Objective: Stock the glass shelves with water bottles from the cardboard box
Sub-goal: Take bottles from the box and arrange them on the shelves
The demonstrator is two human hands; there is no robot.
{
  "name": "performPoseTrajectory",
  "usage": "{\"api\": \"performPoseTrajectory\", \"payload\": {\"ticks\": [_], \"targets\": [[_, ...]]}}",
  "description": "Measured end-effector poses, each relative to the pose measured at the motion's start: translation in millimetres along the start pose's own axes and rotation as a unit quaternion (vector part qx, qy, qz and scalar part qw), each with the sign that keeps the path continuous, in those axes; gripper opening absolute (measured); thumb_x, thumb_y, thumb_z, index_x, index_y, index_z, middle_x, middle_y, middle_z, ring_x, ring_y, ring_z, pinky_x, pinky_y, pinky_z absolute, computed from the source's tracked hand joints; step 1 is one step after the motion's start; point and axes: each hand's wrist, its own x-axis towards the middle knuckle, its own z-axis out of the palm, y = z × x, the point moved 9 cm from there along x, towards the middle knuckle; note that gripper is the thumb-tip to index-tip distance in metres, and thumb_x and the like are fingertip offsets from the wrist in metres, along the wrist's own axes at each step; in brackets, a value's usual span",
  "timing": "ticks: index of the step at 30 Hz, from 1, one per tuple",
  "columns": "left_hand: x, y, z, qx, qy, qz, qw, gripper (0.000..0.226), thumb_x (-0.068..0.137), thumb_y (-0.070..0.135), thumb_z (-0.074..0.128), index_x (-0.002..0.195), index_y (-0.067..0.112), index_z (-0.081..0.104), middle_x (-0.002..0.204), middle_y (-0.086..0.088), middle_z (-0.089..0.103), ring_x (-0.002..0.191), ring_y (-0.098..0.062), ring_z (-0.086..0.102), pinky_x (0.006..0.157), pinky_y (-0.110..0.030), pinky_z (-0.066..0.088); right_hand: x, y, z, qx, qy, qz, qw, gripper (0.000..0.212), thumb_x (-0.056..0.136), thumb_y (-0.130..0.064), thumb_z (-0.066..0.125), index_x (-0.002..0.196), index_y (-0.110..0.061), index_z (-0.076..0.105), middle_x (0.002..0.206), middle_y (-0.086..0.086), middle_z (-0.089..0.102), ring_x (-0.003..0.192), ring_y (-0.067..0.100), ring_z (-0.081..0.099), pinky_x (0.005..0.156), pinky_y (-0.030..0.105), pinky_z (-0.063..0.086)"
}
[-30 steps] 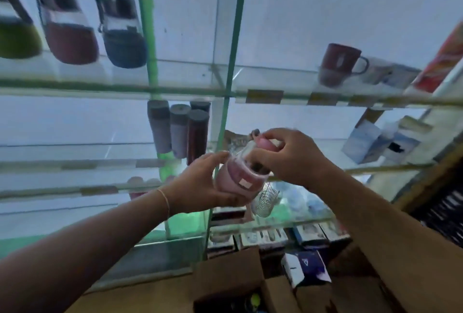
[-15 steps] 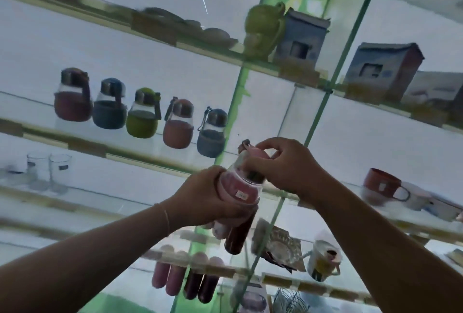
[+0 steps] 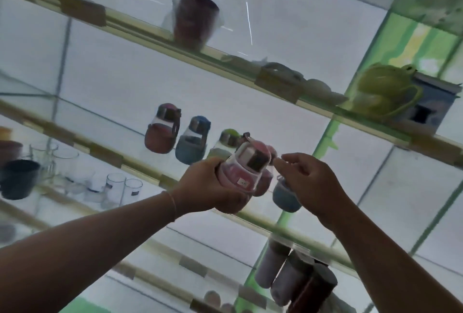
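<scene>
Currently left hand grips pink bottle by its sleeved base; right hand fingers loosely curled, grasping nothing visible — light, rigid, clear upper looks slippery — hold the sleeve.

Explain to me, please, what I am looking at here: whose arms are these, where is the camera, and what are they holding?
There is no machine. A person wears one camera on the head, so the two arms are their own, seen looking up at glass shelves. The left hand grips a pink water bottle round its body. The right hand pinches something small beside the bottle's cap; blur hides what. Behind, a row of similar bottles stands on the shelf, with drinking glasses further left.
</scene>
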Motion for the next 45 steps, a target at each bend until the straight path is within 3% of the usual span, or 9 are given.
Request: {"api": "performPoseTrajectory", "payload": {"ticks": [5, 9, 14, 17, 23, 29, 35, 41, 45], "targets": [[23, -48, -66, -0.002, 0.034, -0.010, 0.999, 0.048, 0.059, 0.056, 0.083, 0.091, 0.024, 0.066, 0.079, 0.010, 0.071, 0.075, -0.004, 0.068, 0.071, -0.030, 0.060, 30, -1, 52, -0.027, 0.000, 0.004, 1.000, 0.020, 0.088, -0.040, 0.068, 0.101, -0.024, 0.069, 0.093, -0.003, 0.070, 0.088, 0.017, 0.067, 0.077, 0.037, 0.056], [40, -85, -117, 0.008, 0.063, -0.020, 0.998, 0.052, 0.058, 0.060, 0.082, 0.092, 0.025, 0.066, 0.083, 0.007, 0.070, 0.082, -0.010, 0.067, 0.072, -0.030, 0.059, 50, -9, 93, -0.035, -0.002, -0.007, 0.999, 0.021, 0.088, -0.036, 0.067, 0.096, -0.018, 0.069, 0.092, 0.004, 0.067, 0.083, 0.017, 0.066, 0.067, 0.030, 0.051], [51, -116, -174, 0.043, 0.105, -0.042, 0.993, 0.055, 0.060, 0.060, 0.081, 0.098, 0.025, 0.063, 0.083, 0.011, 0.068, 0.077, -0.005, 0.065, 0.065, -0.018, 0.053, 68, -20, 135, -0.065, -0.029, -0.001, 0.997, 0.031, 0.091, -0.037, 0.066, 0.114, -0.017, 0.067, 0.101, 0.004, 0.068, 0.093, 0.022, 0.066, 0.069, 0.028, 0.051], [56, -134, -204, 0.057, 0.132, -0.060, 0.988, 0.055, 0.058, 0.056, 0.083, 0.099, 0.026, 0.062, 0.086, 0.011, 0.067, 0.079, -0.005, 0.063, 0.066, -0.020, 0.053, 74, -25, 159, -0.067, -0.049, 0.010, 0.997, 0.028, 0.091, -0.042, 0.066, 0.113, -0.026, 0.063, 0.102, -0.002, 0.066, 0.094, 0.018, 0.064, 0.071, 0.029, 0.053], [67, -169, -244, 0.060, 0.173, -0.094, 0.979, 0.053, 0.059, 0.051, 0.085, 0.097, 0.021, 0.064, 0.087, 0.007, 0.067, 0.081, -0.008, 0.063, 0.066, -0.022, 0.053, 82, -32, 190, -0.083, -0.065, 0.008, 0.994, 0.020, 0.094, -0.030, 0.064, 0.111, -0.021, 0.064, 0.091, -0.014, 0.059, 0.083, 0.007, 0.059, 0.066, 0.025, 0.048], [87, -213, -255, 0.088, 0.185, -0.149, 0.967, 0.063, 0.046, 0.064, 0.078, 0.092, 0.022, 0.066, 0.082, 0.008, 0.068, 0.079, -0.008, 0.065, 0.068, -0.026, 0.056, 86, -27, 208, -0.092, -0.074, 0.017, 0.993, 0.025, 0.092, -0.026, 0.066, 0.114, -0.015, 0.066, 0.089, -0.011, 0.063, 0.082, 0.007, 0.061, 0.069, 0.026, 0.050], [100, -251, -246, 0.066, 0.200, -0.198, 0.957, 0.073, 0.043, 0.057, 0.082, 0.100, 0.016, 0.062, 0.088, 0.004, 0.066, 0.084, -0.014, 0.064, 0.062, -0.023, 0.051, 87, -20, 211, -0.088, -0.086, 0.017, 0.992, 0.006, 0.093, -0.026, 0.065, 0.094, -0.027, 0.060, 0.087, -0.013, 0.062, 0.081, 0.004, 0.061, 0.064, 0.017, 0.046], [114, -268, -236, 0.055, 0.185, -0.210, 0.958, 0.073, 0.050, 0.056, 0.084, 0.105, 0.013, 0.062, 0.090, 0.001, 0.066, 0.084, -0.015, 0.063, 0.061, -0.023, 0.049, 88, -2, 208, -0.089, -0.078, 0.057, 0.991, 0.025, 0.092, -0.034, 0.064, 0.114, -0.021, 0.062, 0.096, -0.009, 0.066, 0.089, 0.008, 0.063, 0.078, 0.030, 0.053], [117, -269, -232, 0.058, 0.162, -0.195, 0.966, 0.071, 0.049, 0.060, 0.084, 0.102, 0.017, 0.064, 0.088, 0.003, 0.067, 0.082, -0.011, 0.063, 0.063, -0.022, 0.052, 88, -1, 212, -0.075, -0.075, 0.065, 0.992, 0.022, 0.094, -0.029, 0.063, 0.112, -0.016, 0.063, 0.091, -0.004, 0.066, 0.085, 0.014, 0.064, 0.078, 0.037, 0.057]]}}
